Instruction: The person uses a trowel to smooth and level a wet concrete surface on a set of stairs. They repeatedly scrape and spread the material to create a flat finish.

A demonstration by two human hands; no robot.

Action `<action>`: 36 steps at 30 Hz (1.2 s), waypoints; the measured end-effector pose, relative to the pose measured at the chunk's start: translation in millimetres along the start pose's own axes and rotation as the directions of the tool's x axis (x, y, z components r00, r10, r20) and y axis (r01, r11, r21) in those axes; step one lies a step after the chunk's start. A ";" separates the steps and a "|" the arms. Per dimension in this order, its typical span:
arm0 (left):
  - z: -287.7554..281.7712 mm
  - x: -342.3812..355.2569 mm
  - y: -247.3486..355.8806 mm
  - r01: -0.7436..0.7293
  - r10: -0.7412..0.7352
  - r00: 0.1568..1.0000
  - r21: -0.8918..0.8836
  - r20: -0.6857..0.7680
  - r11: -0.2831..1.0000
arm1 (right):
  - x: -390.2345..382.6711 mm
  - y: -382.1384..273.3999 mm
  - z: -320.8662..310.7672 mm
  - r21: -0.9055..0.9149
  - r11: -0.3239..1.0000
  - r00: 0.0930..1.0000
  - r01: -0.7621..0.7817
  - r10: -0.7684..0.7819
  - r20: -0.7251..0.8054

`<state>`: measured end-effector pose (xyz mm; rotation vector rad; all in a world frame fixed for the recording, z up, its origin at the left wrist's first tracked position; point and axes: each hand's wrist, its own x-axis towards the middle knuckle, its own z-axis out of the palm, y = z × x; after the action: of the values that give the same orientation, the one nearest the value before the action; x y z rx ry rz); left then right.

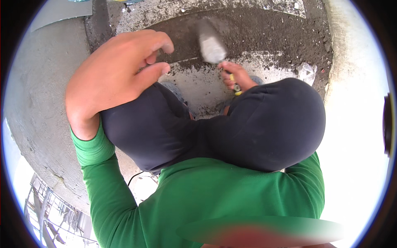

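My right hand (pixel 237 77) is closed around the black and yellow handle of a trowel (pixel 213 50). Its grey metal blade points away from me over a strip of dark wet mortar (pixel 182 35), and the blade's far end is blurred. Whether the blade touches the mortar I cannot tell. My left hand (pixel 118 68) hovers by my left knee, close to the camera. Its fingers are curved, with a gap between thumb and forefinger, and nothing shows in it.
I squat with my knees bent, feet partly hidden beneath them. Crumpled clear plastic (pixel 306 73) lies at the mortar's right end, beside a pale wall (pixel 351 53). A grey board (pixel 62 14) sits at the far left. Metal scaffolding (pixel 45 206) shows at the lower left.
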<state>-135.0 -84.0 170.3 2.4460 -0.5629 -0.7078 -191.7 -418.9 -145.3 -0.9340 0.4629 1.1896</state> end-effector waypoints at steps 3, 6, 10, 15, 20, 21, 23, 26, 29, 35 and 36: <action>-1.7 11.5 5.0 -0.029 0.028 0.999 0.031 0.044 0.999 | 36.5 -6.9 50.5 -0.113 0.985 0.979 -0.128 0.144 0.145; 0.7 14.6 8.2 -0.028 0.026 0.995 0.021 0.100 0.999 | 76.0 -8.9 66.7 -0.220 0.963 0.963 -0.159 0.200 0.178; 3.0 1.2 0.3 0.025 -0.026 0.996 0.020 0.081 0.999 | 66.1 -18.5 49.5 -0.103 0.993 0.993 -0.059 0.069 0.094; -0.2 -9.8 -0.2 0.110 -0.110 0.988 0.006 0.108 0.994 | 19.2 -11.5 21.0 -0.002 1.000 0.999 0.020 -0.020 -0.032; 0.2 11.4 7.4 -0.027 0.025 0.996 0.024 0.089 0.999 | 58.1 -21.9 63.1 -0.131 0.988 0.984 -0.081 0.100 0.145; 2.0 11.9 6.6 -0.039 0.034 0.995 0.045 0.091 0.998 | 82.0 -20.1 68.3 -0.103 0.990 0.980 -0.096 0.112 0.164; 5.5 12.4 0.8 -0.040 0.039 0.996 0.004 0.076 0.999 | 81.8 -19.2 71.4 -0.034 0.996 0.984 -0.084 0.089 0.157; 4.2 3.6 -5.8 0.026 -0.027 0.994 0.006 0.103 1.000 | 41.6 -23.8 40.7 0.025 1.000 0.998 0.001 -0.002 0.059; 1.2 -3.4 -6.4 0.087 -0.089 0.986 0.020 0.143 0.996 | 15.0 -7.4 31.4 0.007 1.000 1.000 -0.016 0.016 -0.012; -0.8 15.7 3.0 -0.013 0.015 0.990 -0.018 0.137 1.000 | 56.5 -22.3 54.9 -0.176 0.981 0.991 -0.078 0.096 0.093; 0.1 15.5 3.0 -0.019 0.023 0.990 -0.030 0.136 0.999 | 54.3 -27.5 45.1 -0.203 0.978 0.994 -0.057 0.074 0.077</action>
<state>-123.7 -94.3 166.3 2.3747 -0.6251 -0.8733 -154.7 -352.9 -150.2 -1.0427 0.3119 1.3481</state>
